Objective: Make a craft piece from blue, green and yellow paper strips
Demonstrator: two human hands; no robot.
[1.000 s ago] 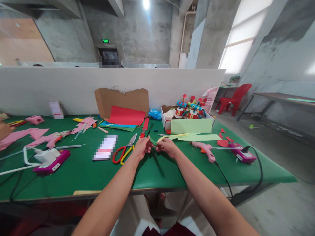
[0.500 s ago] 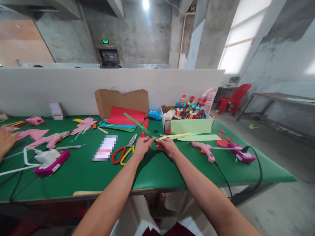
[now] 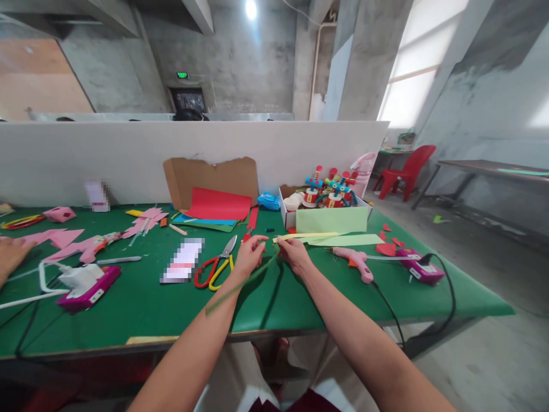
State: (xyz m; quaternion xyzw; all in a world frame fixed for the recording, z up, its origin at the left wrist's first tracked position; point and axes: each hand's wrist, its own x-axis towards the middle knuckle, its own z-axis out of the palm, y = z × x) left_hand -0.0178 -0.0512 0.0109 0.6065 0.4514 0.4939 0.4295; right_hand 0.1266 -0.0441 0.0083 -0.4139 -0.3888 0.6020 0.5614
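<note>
My right hand [image 3: 295, 255] pinches the joined ends of a yellow paper strip [image 3: 317, 235] and a green paper strip [image 3: 244, 284]. From its fingertips the yellow strip reaches right, over pale green paper. The green strip, blurred by motion, slants down to the left and passes over my left forearm. Just left of the strips, my left hand [image 3: 251, 256] is apart from them, with its index finger stretched out and nothing seen in it. Beside that hand lie scissors [image 3: 221, 263] with one red and one yellow handle.
A pink glue gun [image 3: 355, 262] lies at right by a purple power strip [image 3: 422, 268]. Behind stands a box [image 3: 289, 219] of colourful figures. Red paper [image 3: 221, 204] leans on cardboard. A phone [image 3: 183, 260] lies left; another person's hand [image 3: 12, 257] is at far left.
The green strip has swung from pointing up and away to hanging down toward me on the left. My left hand has let go of it and opened. The other person's hand moved right.
</note>
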